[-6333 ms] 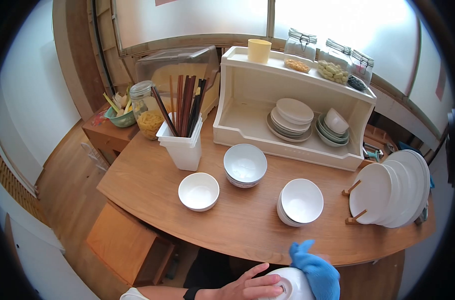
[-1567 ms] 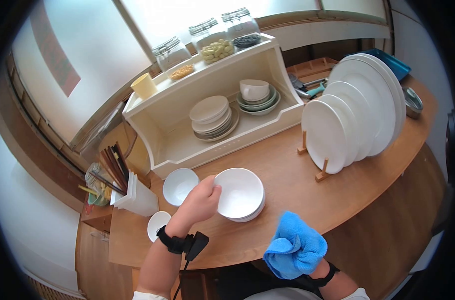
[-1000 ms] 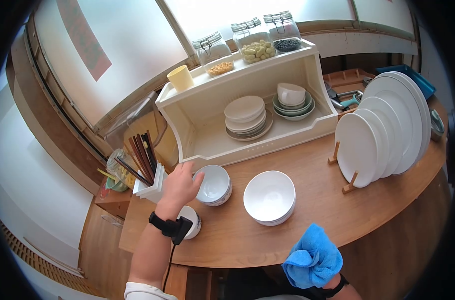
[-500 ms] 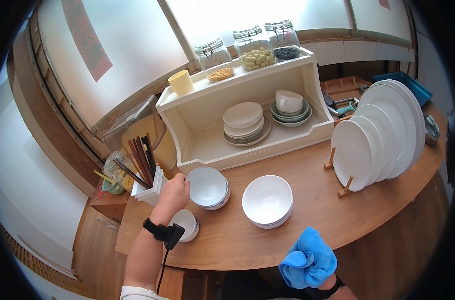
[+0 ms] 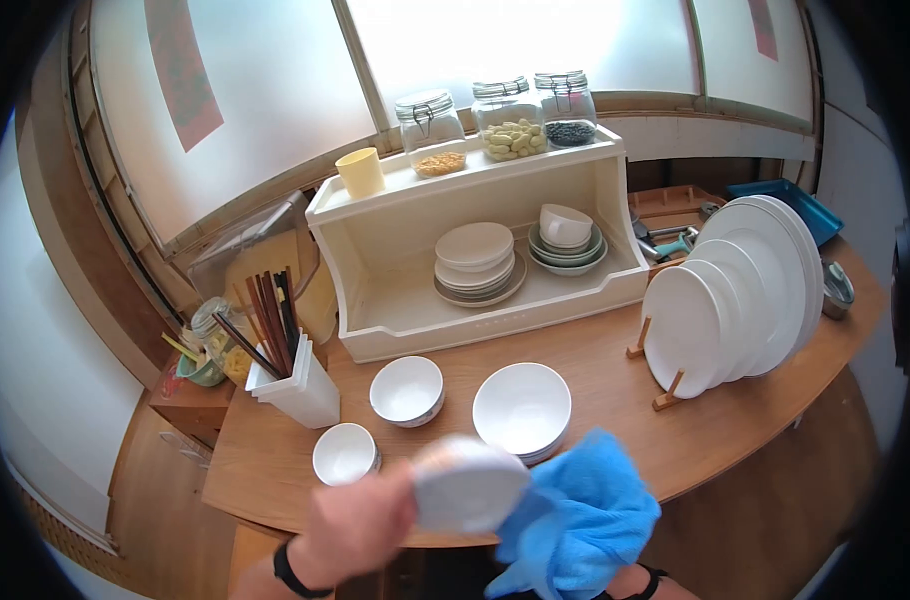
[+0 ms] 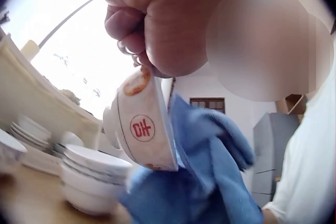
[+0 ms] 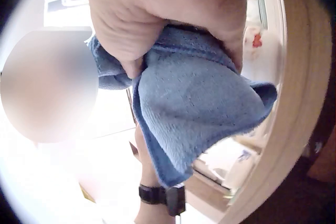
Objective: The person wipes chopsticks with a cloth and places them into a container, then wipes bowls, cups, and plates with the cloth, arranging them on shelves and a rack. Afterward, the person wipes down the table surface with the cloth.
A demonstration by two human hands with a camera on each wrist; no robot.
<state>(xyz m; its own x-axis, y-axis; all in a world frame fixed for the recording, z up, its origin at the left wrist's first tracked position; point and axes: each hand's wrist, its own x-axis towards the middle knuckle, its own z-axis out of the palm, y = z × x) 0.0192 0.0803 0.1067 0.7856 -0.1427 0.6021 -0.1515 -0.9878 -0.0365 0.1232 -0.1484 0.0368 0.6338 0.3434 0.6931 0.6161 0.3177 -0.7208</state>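
In the head view, my left hand [image 5: 360,525] pinches a small white bowl [image 5: 470,490], blurred, above the table's front edge. Seen from the left wrist, the bowl [image 6: 147,129] hangs on its side from the fingers, a red mark on its outer wall and its mouth turned to a blue cloth [image 6: 205,155]. My right hand [image 7: 178,14] grips that cloth, which drapes over most of it in the head view. Just beyond stands a stack of white bowls [image 5: 520,410]; to its left are a bowl with a patterned outside [image 5: 407,390] and a smaller bowl [image 5: 345,455].
A white chopstick holder [image 5: 300,390] stands at the left. Behind the bowls is a cream shelf [image 5: 495,330] bearing plates and bowls, with glass jars [image 5: 515,130] and a yellow cup [image 5: 360,172] on top. White plates [image 5: 690,330] stand in a wooden rack at the right.
My left hand has taken a bowl from the patterned pair and brought it right and closer to me. The cloth in my right hand has moved left to meet it.
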